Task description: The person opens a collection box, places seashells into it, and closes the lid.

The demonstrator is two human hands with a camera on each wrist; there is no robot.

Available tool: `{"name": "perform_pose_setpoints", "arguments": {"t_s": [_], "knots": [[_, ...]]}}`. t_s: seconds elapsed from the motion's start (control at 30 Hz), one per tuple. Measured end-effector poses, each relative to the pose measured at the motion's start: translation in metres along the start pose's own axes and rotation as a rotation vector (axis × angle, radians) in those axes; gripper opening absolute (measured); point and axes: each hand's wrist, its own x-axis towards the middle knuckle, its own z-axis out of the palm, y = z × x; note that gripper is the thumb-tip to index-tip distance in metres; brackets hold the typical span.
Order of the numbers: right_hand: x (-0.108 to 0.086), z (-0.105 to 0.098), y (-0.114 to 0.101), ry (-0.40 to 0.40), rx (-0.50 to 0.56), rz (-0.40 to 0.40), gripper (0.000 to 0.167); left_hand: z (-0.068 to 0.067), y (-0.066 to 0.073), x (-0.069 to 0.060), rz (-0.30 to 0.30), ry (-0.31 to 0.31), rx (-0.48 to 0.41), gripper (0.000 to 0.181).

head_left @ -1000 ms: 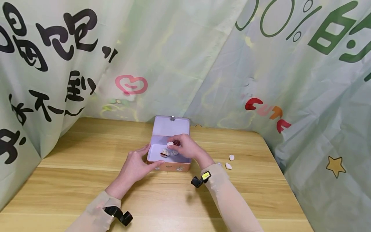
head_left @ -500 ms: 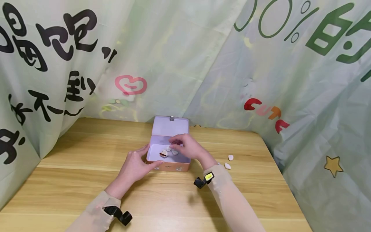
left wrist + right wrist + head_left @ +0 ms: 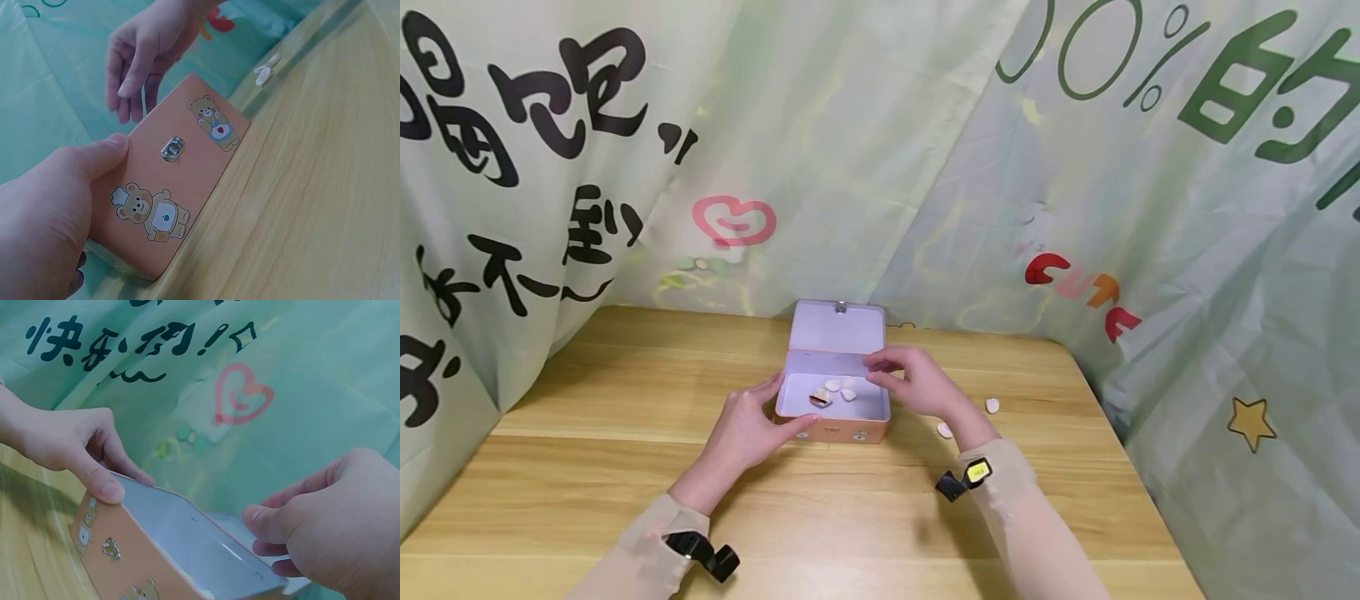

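Observation:
An orange tin box [image 3: 850,431] with a pale lilac inside stands with its lid [image 3: 837,327] up. In it lie a brown-and-white shell [image 3: 821,397] and several small white pieces [image 3: 848,394]. The left hand [image 3: 741,433] grips the box's left side, thumb on the front edge, as the left wrist view shows with the thumb [image 3: 103,156] by the bear-printed front [image 3: 150,187]. Over the box's right edge hovers the right hand [image 3: 925,385], fingers loosely bent with nothing visible between them; in the right wrist view this hand [image 3: 337,519] is beside the box's opening.
Two white pieces lie on the wooden table [image 3: 1037,500] right of the box, one [image 3: 992,405] farther out and one [image 3: 945,430] by the right wrist. A printed curtain [image 3: 850,167] hangs behind the table and along its sides. Each wrist wears a small black camera.
The right hand let go of a white piece, which now lies in the box, and moved right to the box's edge. The left hand kept its grip.

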Motion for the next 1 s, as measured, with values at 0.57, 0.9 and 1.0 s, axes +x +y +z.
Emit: {"name": "perform_pose_setpoints", "arguments": {"t_s": [0.57, 0.9, 1.0], "knots": [[-0.048, -0.032, 0.021, 0.092, -0.021, 0.101, 0.022, -0.001, 0.002, -0.003, -0.004, -0.003, 0.007, 0.105], [-0.080, -0.033, 0.045, 0.041, -0.026, 0.168, 0.028, -0.004, 0.000, -0.002, -0.021, -0.028, 0.006, 0.105], [-0.090, -0.032, 0.055, 0.042, -0.007, 0.179, 0.030, -0.003, 0.000, -0.002, -0.013, -0.026, 0.010, 0.106]]}}
